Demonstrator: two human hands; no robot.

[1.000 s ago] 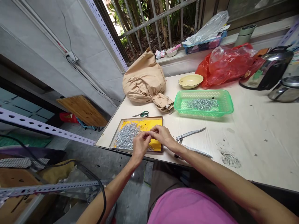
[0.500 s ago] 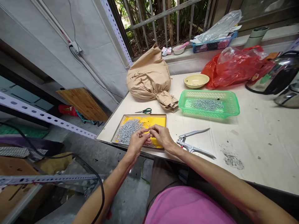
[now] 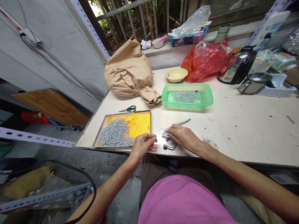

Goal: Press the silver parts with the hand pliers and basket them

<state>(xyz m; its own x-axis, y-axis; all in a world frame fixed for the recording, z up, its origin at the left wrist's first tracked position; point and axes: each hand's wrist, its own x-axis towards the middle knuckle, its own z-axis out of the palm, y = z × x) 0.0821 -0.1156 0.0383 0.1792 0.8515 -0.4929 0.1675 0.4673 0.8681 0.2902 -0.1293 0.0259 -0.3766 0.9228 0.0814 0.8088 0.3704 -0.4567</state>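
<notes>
My left hand (image 3: pixel 145 144) is at the near right corner of a shallow tray (image 3: pixel 150 119), its thumb and fingertips pinched together. Whatever small thing it may hold is too small to make out. Heaped in the tray, over a yellow lining, are many small silvery metal pins or screws (image 3: pixel 114 132). To the right, my right hand (image 3: pixel 184 137) has its fingers curled over grey-handled spring pliers (image 3: pixel 183 122) lying on the table. The hand hides their middle and lower handle; a bent metal jaw with a black knob shows beside the fingertips.
Scissors (image 3: pixel 128 109) lie behind the tray, near a tied brown paper bag (image 3: pixel 129 73). A green basket (image 3: pixel 187 105) holds more metal pieces. Behind it are a yellow bowl (image 3: pixel 176 75), a red plastic bag (image 3: pixel 205 62) and a kettle (image 3: pixel 240 65). The table's front edge runs beneath my wrists.
My hands, together over the tray before, are now apart. The right has moved right onto the pliers; the left has shifted to the tray's near right corner. The view has swung right.
</notes>
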